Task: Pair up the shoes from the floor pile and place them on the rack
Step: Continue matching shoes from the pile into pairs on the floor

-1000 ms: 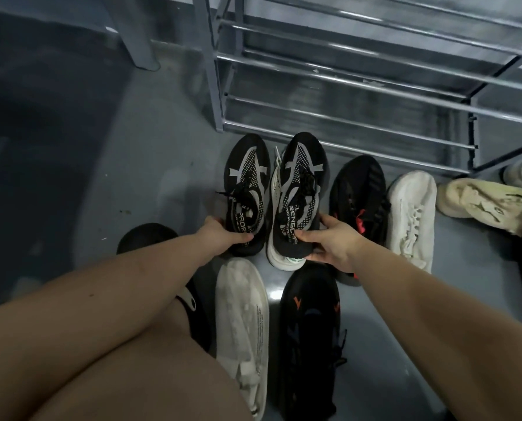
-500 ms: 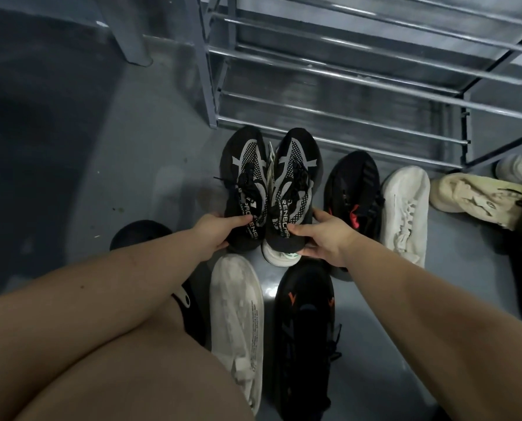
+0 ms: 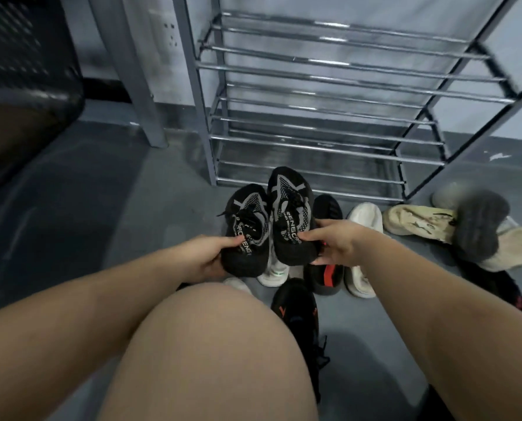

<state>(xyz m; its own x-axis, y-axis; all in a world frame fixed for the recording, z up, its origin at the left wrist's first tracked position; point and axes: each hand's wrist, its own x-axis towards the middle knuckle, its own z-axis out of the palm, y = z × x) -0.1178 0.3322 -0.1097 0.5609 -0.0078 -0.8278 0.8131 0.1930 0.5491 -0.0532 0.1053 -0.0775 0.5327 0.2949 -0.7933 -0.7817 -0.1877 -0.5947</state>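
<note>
Two matching black sneakers with grey mesh and white lettering are lifted off the floor side by side. My left hand (image 3: pixel 206 253) grips the heel of the left sneaker (image 3: pixel 247 229). My right hand (image 3: pixel 335 243) grips the heel of the right sneaker (image 3: pixel 293 214), which sits a little higher and further forward. Their toes point at the metal shoe rack (image 3: pixel 329 141), whose bars stand empty just beyond them.
On the floor lie a black shoe with red marks (image 3: pixel 326 268), a white shoe (image 3: pixel 363 253), cream shoes (image 3: pixel 417 223), a grey shoe (image 3: pixel 478 226) and a black shoe with orange marks (image 3: pixel 296 311). My bare knee fills the foreground. A grey post (image 3: pixel 144 95) stands left of the rack.
Both hands have lifted the black sneaker pair off the floor and raised it toward the rack. The view has tilted up, showing more of the rack's shelves.
</note>
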